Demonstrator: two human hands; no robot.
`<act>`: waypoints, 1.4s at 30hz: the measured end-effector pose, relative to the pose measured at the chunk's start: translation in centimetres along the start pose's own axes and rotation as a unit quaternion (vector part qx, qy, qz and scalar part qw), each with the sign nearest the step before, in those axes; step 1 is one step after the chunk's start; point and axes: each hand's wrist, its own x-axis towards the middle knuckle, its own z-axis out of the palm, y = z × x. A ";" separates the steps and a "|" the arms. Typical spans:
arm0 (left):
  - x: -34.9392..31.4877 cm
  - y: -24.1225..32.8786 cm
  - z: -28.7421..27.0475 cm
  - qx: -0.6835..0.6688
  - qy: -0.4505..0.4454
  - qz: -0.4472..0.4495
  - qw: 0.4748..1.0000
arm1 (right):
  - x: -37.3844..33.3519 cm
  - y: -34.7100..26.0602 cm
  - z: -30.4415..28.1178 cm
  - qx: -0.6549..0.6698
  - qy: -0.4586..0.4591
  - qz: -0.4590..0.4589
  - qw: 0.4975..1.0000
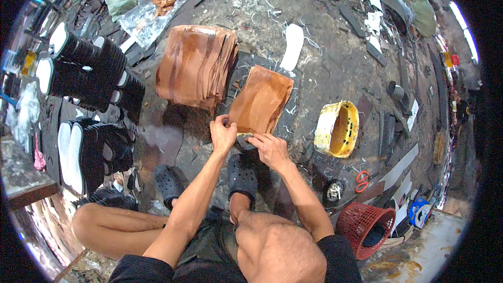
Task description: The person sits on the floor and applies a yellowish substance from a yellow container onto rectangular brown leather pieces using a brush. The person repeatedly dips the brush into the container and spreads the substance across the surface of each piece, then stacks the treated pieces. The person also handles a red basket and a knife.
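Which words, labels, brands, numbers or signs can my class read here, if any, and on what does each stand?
None can be read.
Blue box, lower right: pale markings, too small and blurred.
Brown sheets at the hands: no lettering visible.
Yellow-and-white tub: no lettering visible.

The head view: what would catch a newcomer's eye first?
Probably the large stack of brown sheets, upper left of centre. Beside it lies a smaller brown stack, left hand and right hand at its near edge. The yellow tub at right and red basket at lower right also stand out.
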 end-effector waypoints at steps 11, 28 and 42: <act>-1.1 1.8 -1.7 0.145 -0.013 0.261 0.954 | -6.1 -0.1 -15.3 0.258 0.161 0.274 0.913; 12.6 15.5 -1.3 0.226 -0.188 0.516 0.804 | -4.9 2.3 -18.5 0.351 0.504 0.236 0.753; 11.5 9.6 -20.7 0.320 0.087 0.628 0.704 | -3.7 1.4 -17.8 0.287 0.478 0.265 0.787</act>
